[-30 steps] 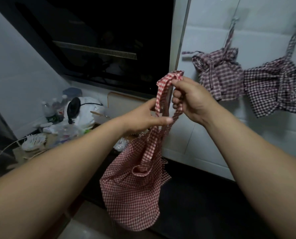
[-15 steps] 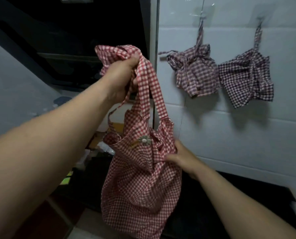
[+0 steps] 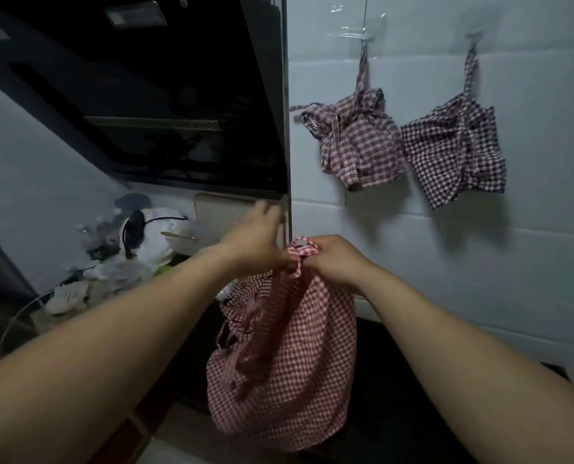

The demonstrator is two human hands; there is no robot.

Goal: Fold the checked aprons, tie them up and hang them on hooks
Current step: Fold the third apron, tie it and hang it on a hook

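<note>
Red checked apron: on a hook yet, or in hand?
In hand: the right hand grips the red apron by its bunched top. Both visible hooks carry other aprons.

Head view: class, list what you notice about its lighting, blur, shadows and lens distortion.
Head view: dim throughout; left hand motion-blurred, right hand gripping the red apron sharper; the two hung aprons throw soft shadows on the tiles; wide-angle lens stretches the forearms.

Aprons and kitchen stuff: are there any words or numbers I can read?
None can be read. The red checked apron, the left hung apron, the right hung apron and the black hood show no writing; the counter clutter is too blurred to tell.
</note>
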